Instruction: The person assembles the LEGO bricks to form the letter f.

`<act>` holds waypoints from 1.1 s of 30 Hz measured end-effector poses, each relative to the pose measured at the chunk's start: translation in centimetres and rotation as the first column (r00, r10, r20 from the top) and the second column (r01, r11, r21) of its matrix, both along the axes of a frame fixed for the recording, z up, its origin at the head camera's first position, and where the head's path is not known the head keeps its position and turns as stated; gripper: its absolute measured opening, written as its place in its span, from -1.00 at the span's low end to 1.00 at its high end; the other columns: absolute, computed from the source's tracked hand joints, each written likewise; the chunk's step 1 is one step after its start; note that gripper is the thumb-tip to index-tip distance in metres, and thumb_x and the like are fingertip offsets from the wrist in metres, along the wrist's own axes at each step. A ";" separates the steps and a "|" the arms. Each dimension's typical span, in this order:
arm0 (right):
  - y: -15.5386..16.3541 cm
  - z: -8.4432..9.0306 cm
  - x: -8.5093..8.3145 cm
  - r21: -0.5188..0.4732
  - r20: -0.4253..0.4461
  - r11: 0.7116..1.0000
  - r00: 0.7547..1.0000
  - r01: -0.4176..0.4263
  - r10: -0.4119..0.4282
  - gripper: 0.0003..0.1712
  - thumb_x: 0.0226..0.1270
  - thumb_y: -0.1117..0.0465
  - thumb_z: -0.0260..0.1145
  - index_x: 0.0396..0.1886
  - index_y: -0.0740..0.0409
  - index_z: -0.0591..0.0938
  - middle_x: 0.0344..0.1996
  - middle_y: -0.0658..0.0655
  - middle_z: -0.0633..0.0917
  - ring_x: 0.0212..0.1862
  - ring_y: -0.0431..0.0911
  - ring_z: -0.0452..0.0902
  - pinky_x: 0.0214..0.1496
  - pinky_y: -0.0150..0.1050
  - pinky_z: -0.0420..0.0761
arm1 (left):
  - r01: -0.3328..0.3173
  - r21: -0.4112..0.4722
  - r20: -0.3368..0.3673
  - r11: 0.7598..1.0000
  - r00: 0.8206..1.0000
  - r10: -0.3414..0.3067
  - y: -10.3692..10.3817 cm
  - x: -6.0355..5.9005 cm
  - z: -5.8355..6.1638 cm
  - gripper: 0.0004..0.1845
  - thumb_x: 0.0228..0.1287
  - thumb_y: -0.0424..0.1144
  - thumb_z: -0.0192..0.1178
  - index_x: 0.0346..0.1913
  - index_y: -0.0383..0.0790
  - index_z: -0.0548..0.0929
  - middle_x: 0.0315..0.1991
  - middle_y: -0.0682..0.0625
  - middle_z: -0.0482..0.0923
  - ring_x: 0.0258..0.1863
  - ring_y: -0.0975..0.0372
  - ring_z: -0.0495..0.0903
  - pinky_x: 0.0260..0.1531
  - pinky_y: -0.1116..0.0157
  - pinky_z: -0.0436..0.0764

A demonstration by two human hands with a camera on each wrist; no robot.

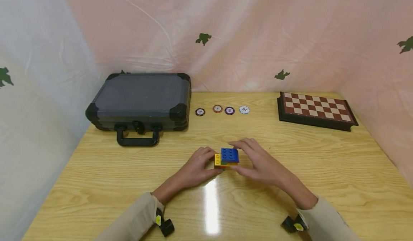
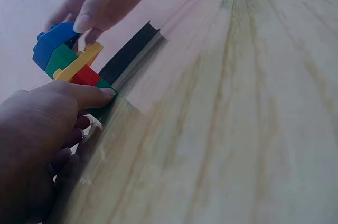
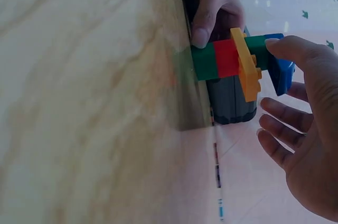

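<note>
both hands on the brick stack [image 1: 226, 158] mid-tabletop [image 1: 322, 169] — left hand [image 1: 196, 169] pinches its base, right hand [image 1: 261, 164] grips the blue top brick [image 1: 229, 155] (fingers curled round it), poker chips [image 1: 222, 110] behind.

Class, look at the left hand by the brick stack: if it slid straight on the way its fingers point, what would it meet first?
Most likely the brick stack itself: the left hand already touches its near side, fingers aimed across it toward the right hand. Depth beyond is unclear.
</note>
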State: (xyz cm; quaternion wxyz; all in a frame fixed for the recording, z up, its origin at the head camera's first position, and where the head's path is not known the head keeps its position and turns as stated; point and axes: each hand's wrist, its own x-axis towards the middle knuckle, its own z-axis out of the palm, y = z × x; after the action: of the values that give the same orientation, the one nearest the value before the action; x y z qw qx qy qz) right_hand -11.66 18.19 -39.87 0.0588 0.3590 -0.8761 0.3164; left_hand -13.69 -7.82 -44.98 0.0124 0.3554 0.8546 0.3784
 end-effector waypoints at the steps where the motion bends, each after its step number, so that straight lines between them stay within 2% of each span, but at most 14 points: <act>1: 0.2 -0.2 0.0 -0.010 0.035 1.000 0.999 0.009 -0.009 -0.26 0.28 0.13 0.56 0.38 0.23 0.49 0.19 0.14 0.56 0.20 0.03 0.46 0.14 0.07 0.59 | 0.000 0.001 0.001 1.000 1.000 0.000 0.0 0.0 0.0 -0.63 0.27 -0.17 0.50 0.08 -0.19 0.69 -0.04 0.02 0.60 -0.08 0.19 0.48 -0.03 0.16 0.50; 4: 0.6 -0.9 0.1 -0.061 0.126 0.998 0.992 0.036 -0.028 -0.26 0.28 0.17 0.56 0.40 0.21 0.48 0.16 0.08 0.58 0.17 0.03 0.47 0.13 0.04 0.58 | -0.003 -0.004 0.006 1.000 1.000 0.003 0.0 0.1 0.1 -0.62 0.26 -0.17 0.50 0.09 -0.19 0.70 -0.04 0.02 0.60 -0.07 0.19 0.48 -0.02 0.16 0.51; 11: 0.7 -2.2 0.2 -0.210 0.253 0.976 0.968 0.060 -0.005 -0.41 0.31 0.30 0.52 0.29 0.20 0.52 0.04 0.02 0.63 0.04 -0.03 0.54 0.04 -0.13 0.58 | -0.013 -0.006 0.016 1.000 1.000 0.013 -0.1 0.0 0.1 -0.62 0.25 -0.17 0.50 0.07 -0.20 0.69 -0.04 0.02 0.59 -0.05 0.18 0.48 -0.01 0.14 0.51; 16: 0.4 -2.6 0.3 -0.250 0.337 0.963 0.942 0.102 -0.012 -0.52 0.35 0.31 0.48 0.21 0.16 0.55 -0.02 -0.01 0.66 -0.01 -0.08 0.56 0.04 -0.17 0.57 | -0.007 0.001 0.008 1.000 1.000 0.007 0.0 0.0 0.1 -0.63 0.25 -0.18 0.50 0.07 -0.20 0.70 -0.05 0.02 0.59 -0.06 0.18 0.48 -0.01 0.16 0.51; 20: 0.3 -3.0 0.3 -0.270 0.329 0.958 0.944 0.097 -0.003 -0.60 0.36 0.37 0.45 0.14 0.17 0.57 -0.06 -0.02 0.67 -0.06 -0.10 0.57 0.01 -0.19 0.57 | -0.009 0.004 0.024 1.000 1.000 0.009 0.0 0.1 0.1 -0.61 0.24 -0.19 0.51 0.08 -0.21 0.69 -0.04 0.01 0.59 -0.06 0.18 0.48 -0.01 0.15 0.51; 26: 0.3 -3.3 0.3 -0.286 0.300 0.955 0.954 0.084 0.006 -0.64 0.37 0.40 0.43 0.10 0.17 0.59 -0.07 0.00 0.68 -0.09 -0.09 0.56 -0.03 -0.20 0.57 | -0.016 0.068 0.107 0.998 0.994 0.008 -0.4 0.2 0.4 -0.45 0.28 -0.15 0.48 0.28 -0.22 0.60 0.05 0.02 0.57 0.04 0.19 0.49 0.08 0.13 0.52; 29: 0.3 -3.3 0.3 -0.284 0.302 0.955 0.953 0.083 0.007 -0.67 0.40 0.39 0.42 0.10 0.17 0.59 -0.07 0.01 0.68 -0.09 -0.06 0.56 -0.03 -0.19 0.57 | -0.011 0.131 0.099 0.991 0.995 -0.002 -0.9 0.3 0.5 -0.46 0.30 -0.14 0.48 0.29 -0.18 0.59 0.05 0.04 0.56 0.01 0.21 0.50 0.03 0.16 0.54; 33: 0.3 -3.2 0.3 -0.286 0.310 0.954 0.951 0.090 0.003 -0.69 0.41 0.37 0.41 0.09 0.16 0.59 -0.07 0.01 0.68 -0.09 -0.03 0.57 -0.02 -0.18 0.57 | -0.007 0.199 0.042 0.980 0.999 -0.001 -1.6 0.1 0.5 -0.55 0.28 -0.19 0.49 0.19 -0.16 0.64 0.01 0.03 0.58 -0.04 0.22 0.54 -0.03 0.18 0.57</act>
State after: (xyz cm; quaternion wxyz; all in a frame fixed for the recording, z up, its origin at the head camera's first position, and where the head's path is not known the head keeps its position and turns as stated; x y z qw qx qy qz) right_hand -11.38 18.48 -43.11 -0.0179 0.2728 -0.8248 0.4949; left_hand -13.63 -9.45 -44.47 -0.0057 0.3454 0.8126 0.4695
